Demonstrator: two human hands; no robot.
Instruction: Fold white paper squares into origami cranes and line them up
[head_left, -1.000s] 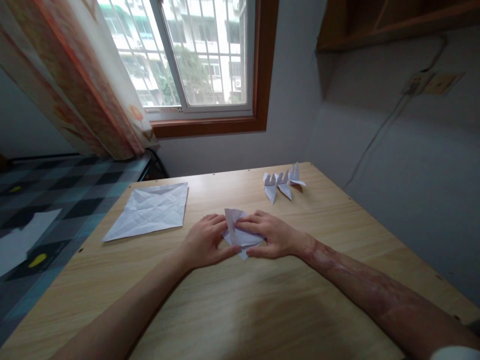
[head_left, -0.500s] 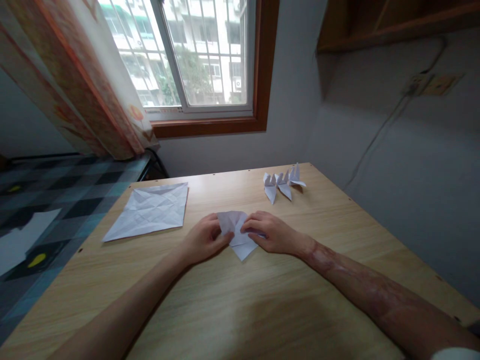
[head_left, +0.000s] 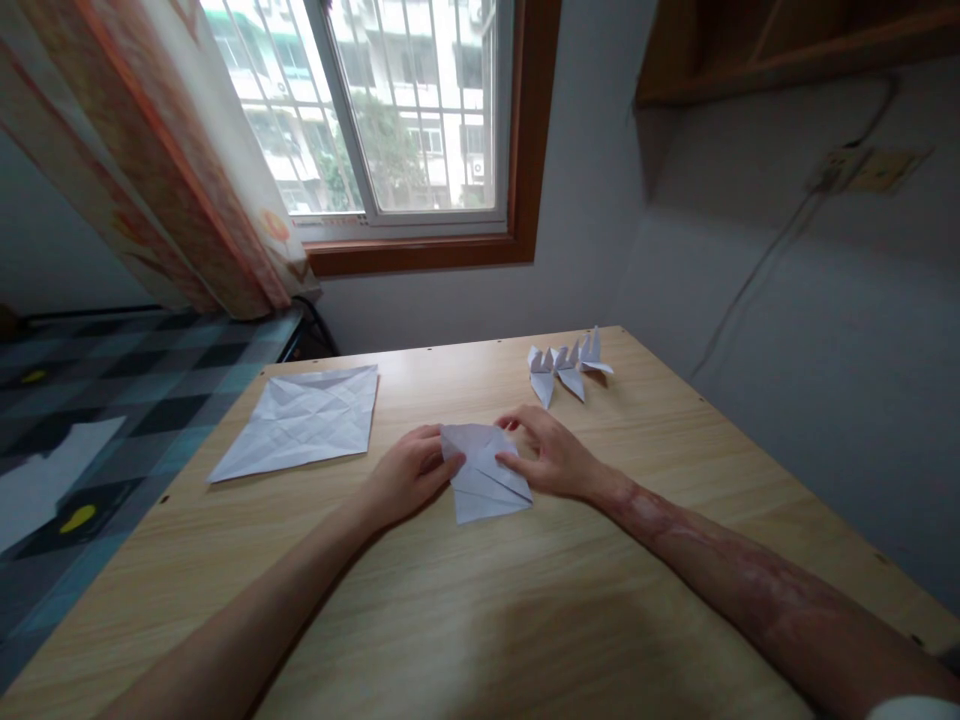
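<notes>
Creased sheet (head_left: 298, 422): white, flat on the left part of the bench (head_left: 420, 630).
Left hand (head_left: 412, 470): pinching the left edge of the folded paper (head_left: 481, 482), thumb on top; left forearm (head_left: 292, 600) slanting in from lower left.
Folded paper: white, layered, mid-bench between the hands; likely light, bendy and easily torn, so best held by its side edges.
Right hand (head_left: 553, 455): thumb tip on the paper's right side, index finger arched apart; whether it grips cannot be told; right forearm (head_left: 735, 560) angled in from lower right.
Paper figures (head_left: 568, 384): three, beyond the right hand.
</notes>
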